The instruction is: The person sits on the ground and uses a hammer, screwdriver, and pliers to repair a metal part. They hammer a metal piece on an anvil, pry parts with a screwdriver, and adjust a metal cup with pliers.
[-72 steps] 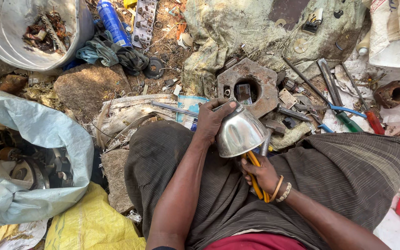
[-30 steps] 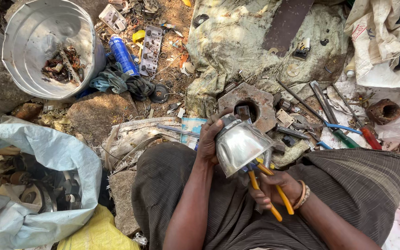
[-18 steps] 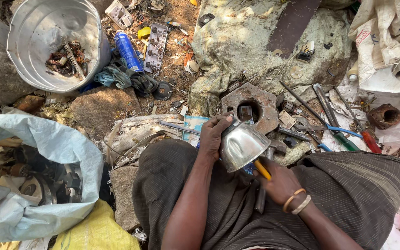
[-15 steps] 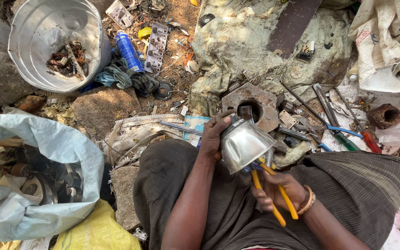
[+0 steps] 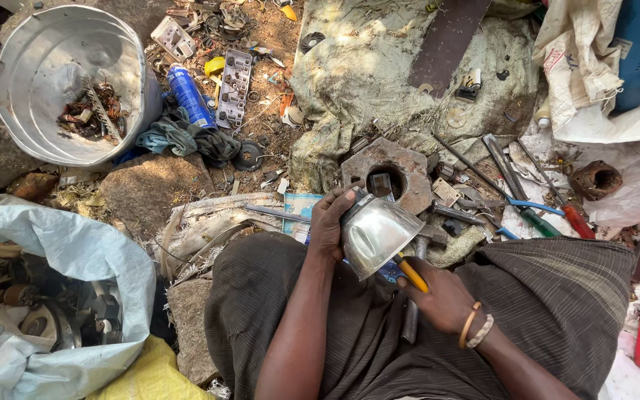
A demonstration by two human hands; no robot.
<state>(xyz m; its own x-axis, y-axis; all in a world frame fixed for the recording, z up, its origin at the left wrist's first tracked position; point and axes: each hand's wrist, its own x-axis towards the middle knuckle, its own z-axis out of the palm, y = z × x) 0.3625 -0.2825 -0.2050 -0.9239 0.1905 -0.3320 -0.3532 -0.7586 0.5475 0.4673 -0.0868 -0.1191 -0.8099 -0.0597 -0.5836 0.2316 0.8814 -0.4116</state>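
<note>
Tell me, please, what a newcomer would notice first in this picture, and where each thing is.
First comes the shiny silver metal cup at the centre, steadied by the left hand while the right hand works yellow-handled pliers beside it, above the lap. Next is the large round metal tub with scrap inside, at the upper left. A grey plastic sack of metal parts lies open at the lower left.

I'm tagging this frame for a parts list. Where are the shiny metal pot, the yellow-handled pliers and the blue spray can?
shiny metal pot (image 5: 376, 235), head view, on its polished side.
yellow-handled pliers (image 5: 413, 275), head view, on the yellow handle.
blue spray can (image 5: 189, 95), head view, on its body.
</note>
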